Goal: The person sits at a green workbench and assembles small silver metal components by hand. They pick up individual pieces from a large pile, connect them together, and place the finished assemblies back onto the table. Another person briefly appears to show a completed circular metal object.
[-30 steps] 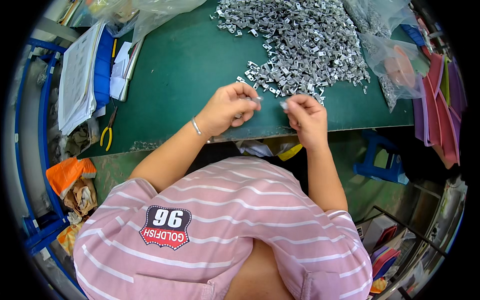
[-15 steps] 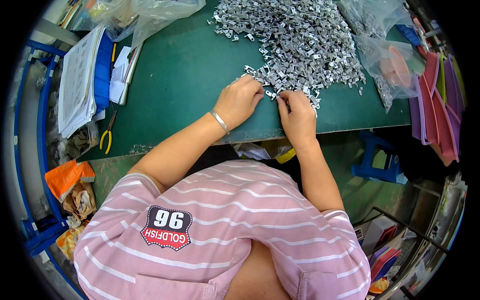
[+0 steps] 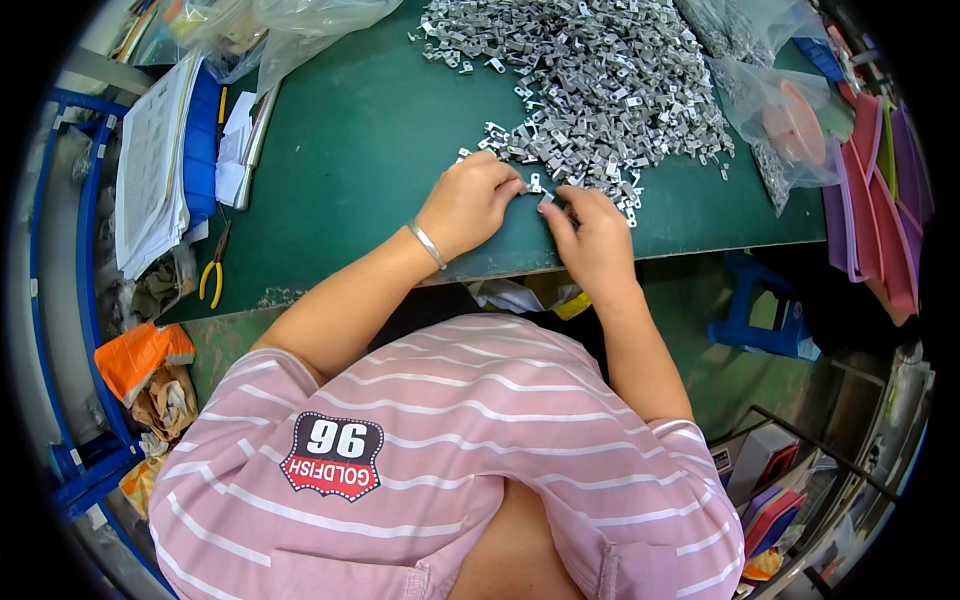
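Presently, head view: small silver-grey metal brackets point(image 3: 610, 90) heaped across the far and right-centre part of the green tabletop point(image 3: 340, 160), narrowing toward the near edge. Flat tabs, short and rounded at the end, each with a round hole where legible; several bent into an angle. Finish bright on upturned faces, darker grey in the gaps. Lying every way up, densely overlapped in the middle, thinning to single pieces along the left fringe and down by the hands.

Left hand point(image 3: 468, 203), silver bracelet point(image 3: 427, 245) at the wrist: back upward, fingers curled, thumb side toward the other hand, tips just short of a loose bracket point(image 3: 535, 183) between the two. Cannot tell if gripping anything, grip hidden under the knuckles.

Right hand point(image 3: 597, 238): back upward, thumb and forefinger slightly parted, another bracket point(image 3: 546, 200) right at their tips. Pinched or merely touched, cannot tell. Remaining fingers bent, beside the lowest brackets of the heap.

Right of the heap: clear plastic bag point(image 3: 775, 130), grey small parts at its lower end, too blurred to name. Far left: yellow-handled pliers point(image 3: 211, 277) near the table edge, below a stack of papers point(image 3: 150, 170) against a blue tray point(image 3: 201, 150).
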Motion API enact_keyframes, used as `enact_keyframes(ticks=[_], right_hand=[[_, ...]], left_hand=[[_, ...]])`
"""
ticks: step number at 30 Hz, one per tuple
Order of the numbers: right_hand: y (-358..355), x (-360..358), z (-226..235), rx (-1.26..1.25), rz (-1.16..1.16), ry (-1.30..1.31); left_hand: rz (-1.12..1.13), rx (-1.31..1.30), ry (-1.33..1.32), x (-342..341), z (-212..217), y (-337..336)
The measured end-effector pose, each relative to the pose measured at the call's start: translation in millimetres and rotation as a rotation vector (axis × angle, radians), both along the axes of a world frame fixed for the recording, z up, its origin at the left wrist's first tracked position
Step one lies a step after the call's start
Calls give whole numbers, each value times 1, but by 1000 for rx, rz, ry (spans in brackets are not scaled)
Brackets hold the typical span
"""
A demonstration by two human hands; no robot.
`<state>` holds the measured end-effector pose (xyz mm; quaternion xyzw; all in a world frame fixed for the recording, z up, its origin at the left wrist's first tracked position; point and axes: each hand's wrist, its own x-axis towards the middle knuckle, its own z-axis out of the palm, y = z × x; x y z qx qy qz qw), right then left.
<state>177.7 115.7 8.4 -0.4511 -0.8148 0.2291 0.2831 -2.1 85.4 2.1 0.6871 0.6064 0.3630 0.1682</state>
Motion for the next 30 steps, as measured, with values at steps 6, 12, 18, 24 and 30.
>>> enact_keyframes(ticks=[6, 12, 18, 24, 30], right_hand=[[4, 0, -5, -161, 51, 178], [16, 16, 16, -1071, 133, 981], [9, -15, 3, 37, 172, 23], [10, -11, 4, -721, 106, 574], [10, -2, 12, -1483, 179, 1105]], left_hand=[[60, -498, -165, -1, 24, -14], [100, -369, -262, -11, 14, -16], [-28, -204, 4, -8, 13, -20], [-37, -170, -171, -9, 10, -26], [-124, -542, -1071, -23, 12, -37]])
